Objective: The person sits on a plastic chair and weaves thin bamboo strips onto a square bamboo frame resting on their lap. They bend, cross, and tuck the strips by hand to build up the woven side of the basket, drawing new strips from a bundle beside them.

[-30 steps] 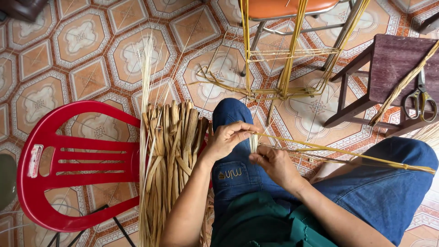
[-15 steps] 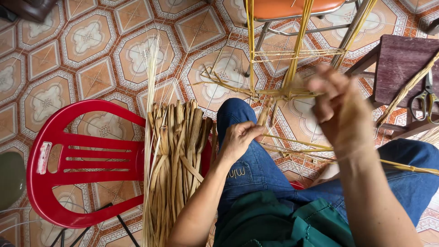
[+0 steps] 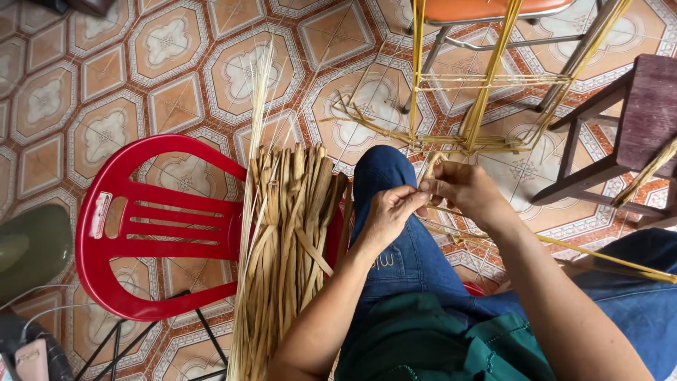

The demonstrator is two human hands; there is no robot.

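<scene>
Hands (image 3: 430, 201) pinch a thin, stiff yellow reed strip (image 3: 564, 247) over denim.

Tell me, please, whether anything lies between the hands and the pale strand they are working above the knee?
Nothing visible does. The left hand and right hand both pinch the pale strand directly, above the blue-jeaned knee; the dried strip bundle lies off to the left.

left hand (image 3: 389, 215), right hand (image 3: 462, 189), fingers pinched (touching)
</scene>
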